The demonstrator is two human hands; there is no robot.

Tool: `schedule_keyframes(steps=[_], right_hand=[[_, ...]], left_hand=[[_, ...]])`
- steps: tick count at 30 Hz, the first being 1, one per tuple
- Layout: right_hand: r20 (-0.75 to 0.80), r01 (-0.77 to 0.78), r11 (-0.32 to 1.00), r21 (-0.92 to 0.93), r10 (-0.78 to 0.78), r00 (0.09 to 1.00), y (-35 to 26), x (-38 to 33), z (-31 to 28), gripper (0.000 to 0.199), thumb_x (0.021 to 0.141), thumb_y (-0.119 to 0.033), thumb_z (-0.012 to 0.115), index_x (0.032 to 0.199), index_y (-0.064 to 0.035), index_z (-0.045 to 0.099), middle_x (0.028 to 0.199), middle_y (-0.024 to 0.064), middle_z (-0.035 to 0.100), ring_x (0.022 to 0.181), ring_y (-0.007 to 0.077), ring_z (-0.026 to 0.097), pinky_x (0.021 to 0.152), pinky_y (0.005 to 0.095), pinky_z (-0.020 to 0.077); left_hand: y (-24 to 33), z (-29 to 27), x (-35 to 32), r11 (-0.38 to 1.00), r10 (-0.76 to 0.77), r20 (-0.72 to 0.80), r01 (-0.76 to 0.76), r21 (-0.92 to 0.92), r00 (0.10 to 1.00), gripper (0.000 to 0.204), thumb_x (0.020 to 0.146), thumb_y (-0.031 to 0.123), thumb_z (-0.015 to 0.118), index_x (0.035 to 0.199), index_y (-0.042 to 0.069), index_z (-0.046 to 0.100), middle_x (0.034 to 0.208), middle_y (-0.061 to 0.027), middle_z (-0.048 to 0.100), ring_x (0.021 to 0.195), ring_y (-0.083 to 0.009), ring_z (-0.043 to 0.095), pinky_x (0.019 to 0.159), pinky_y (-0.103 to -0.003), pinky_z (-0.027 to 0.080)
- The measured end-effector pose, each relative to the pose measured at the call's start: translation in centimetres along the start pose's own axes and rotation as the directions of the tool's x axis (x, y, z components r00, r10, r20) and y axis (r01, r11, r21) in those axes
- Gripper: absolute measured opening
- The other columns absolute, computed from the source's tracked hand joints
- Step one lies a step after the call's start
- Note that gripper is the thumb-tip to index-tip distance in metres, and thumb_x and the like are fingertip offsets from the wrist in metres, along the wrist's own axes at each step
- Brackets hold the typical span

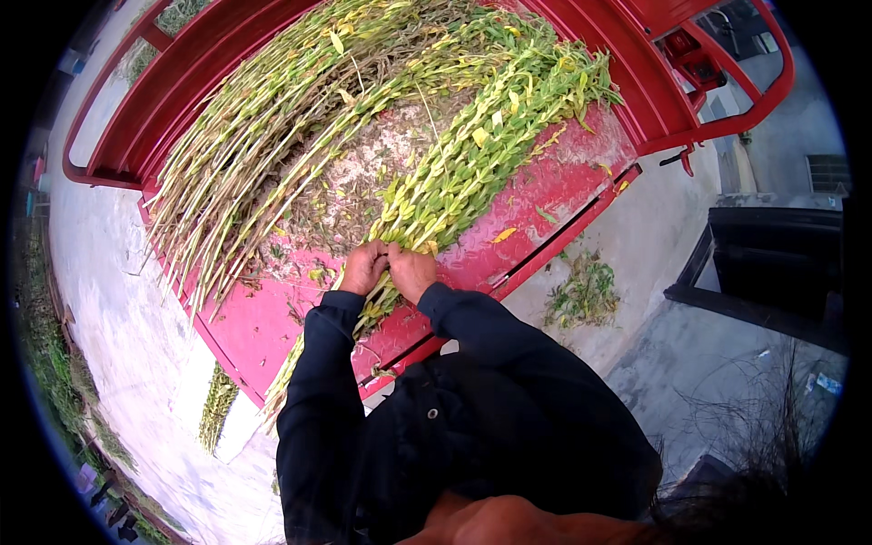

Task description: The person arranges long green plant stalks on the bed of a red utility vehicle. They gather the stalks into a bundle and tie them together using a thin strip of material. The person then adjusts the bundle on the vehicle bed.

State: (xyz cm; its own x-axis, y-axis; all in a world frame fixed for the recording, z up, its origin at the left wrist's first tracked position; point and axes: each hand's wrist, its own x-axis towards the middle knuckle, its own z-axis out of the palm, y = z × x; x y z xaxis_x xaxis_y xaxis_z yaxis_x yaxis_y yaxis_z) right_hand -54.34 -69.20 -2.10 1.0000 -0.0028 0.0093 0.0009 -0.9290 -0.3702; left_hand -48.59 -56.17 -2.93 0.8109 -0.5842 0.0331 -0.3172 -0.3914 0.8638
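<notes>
A bundle of green and yellow sesame stalks, thick with pods, lies slantwise along the near side of a red cargo bed. My left hand and my right hand meet over the bundle's narrower part, closed with their fingers drawn together. Whether a tie is pinched between them is too small to make out. The bare stalk ends run down past my left forearm over the bed's edge. Beyond the bundle lies a larger heap of loose sesame stalks, leafy tops toward the far right.
Dry leaf litter covers the bed between bundle and heap. Red side rails rise around the bed. On the concrete floor lie a pile of leaves at right and another bundle at left. A black-framed object stands at far right.
</notes>
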Motion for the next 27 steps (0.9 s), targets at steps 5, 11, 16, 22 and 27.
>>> schedule_keyframes(steps=[5, 11, 16, 22, 27], right_hand=[[0.003, -0.014, 0.998, 0.055, 0.014, 1.0, 0.3, -0.6, 1.1, 0.009, 0.071, -0.01, 0.054, 0.078, -0.004, 0.056, 0.057, 0.0116, 0.057, 0.055, 0.0277, 0.06, 0.046, 0.038, 0.0463], [0.105, 0.042, 0.984, 0.17, -0.061, 0.993, 1.3, -0.4, 0.3, 0.008, 0.07, -0.006, 0.053, 0.072, -0.0019, 0.06, 0.064, 0.017, 0.058, 0.062, 0.0337, 0.06, 0.055, 0.0428, 0.0477], [0.085, 0.173, 0.961, 0.214, -0.195, 0.977, 1.6, -0.5, -0.3, 0.008, 0.07, -0.004, 0.052, 0.071, -0.0016, 0.059, 0.065, 0.0175, 0.059, 0.063, 0.0336, 0.06, 0.056, 0.0428, 0.0481], [0.231, 0.259, 0.964, 0.066, -0.267, 0.935, 1.1, 0.0, -1.8, 0.01, 0.072, -0.007, 0.051, 0.073, -0.0032, 0.059, 0.064, 0.0139, 0.06, 0.062, 0.0291, 0.061, 0.054, 0.0401, 0.048], [0.183, 0.256, 0.965, 0.062, -0.264, 0.947, 1.5, -0.4, -2.8, 0.006, 0.072, -0.007, 0.05, 0.074, -0.004, 0.055, 0.064, 0.0141, 0.059, 0.06, 0.0288, 0.061, 0.051, 0.0394, 0.0474]], left_hand=[[0.3, 0.2, -0.1, 1.0, 0.027, -0.003, -0.027, 0.0, 1.0, 0.009, 0.071, -0.001, 0.06, 0.074, 0.004, 0.053, 0.067, -0.0137, 0.055, 0.063, -0.0307, 0.055, 0.057, -0.035, 0.044], [0.1, 0.1, -0.3, 0.999, 0.034, -0.001, -0.034, -0.003, 0.999, 0.009, 0.071, -0.002, 0.059, 0.074, 0.003, 0.053, 0.068, -0.0127, 0.055, 0.063, -0.0289, 0.055, 0.058, -0.034, 0.044], [0.3, -0.2, -0.3, 0.999, 0.047, 0.029, -0.047, -0.006, 0.998, 0.008, 0.072, -0.003, 0.058, 0.075, 0.002, 0.053, 0.069, -0.0118, 0.055, 0.065, -0.0267, 0.055, 0.06, -0.033, 0.044], [-0.2, -0.2, -0.8, 0.994, 0.085, 0.016, -0.083, -0.077, 0.996, 0.01, 0.073, -0.003, 0.06, 0.075, 0.002, 0.053, 0.075, -0.0095, 0.058, 0.07, -0.0253, 0.057, 0.063, -0.032, 0.045], [-0.9, 0.8, -0.7, 0.987, 0.145, -0.192, -0.157, -0.045, 0.971, 0.014, 0.068, -0.005, 0.063, 0.073, 0.003, 0.052, 0.079, -0.0113, 0.058, 0.077, -0.0292, 0.056, 0.066, -0.035, 0.045]])
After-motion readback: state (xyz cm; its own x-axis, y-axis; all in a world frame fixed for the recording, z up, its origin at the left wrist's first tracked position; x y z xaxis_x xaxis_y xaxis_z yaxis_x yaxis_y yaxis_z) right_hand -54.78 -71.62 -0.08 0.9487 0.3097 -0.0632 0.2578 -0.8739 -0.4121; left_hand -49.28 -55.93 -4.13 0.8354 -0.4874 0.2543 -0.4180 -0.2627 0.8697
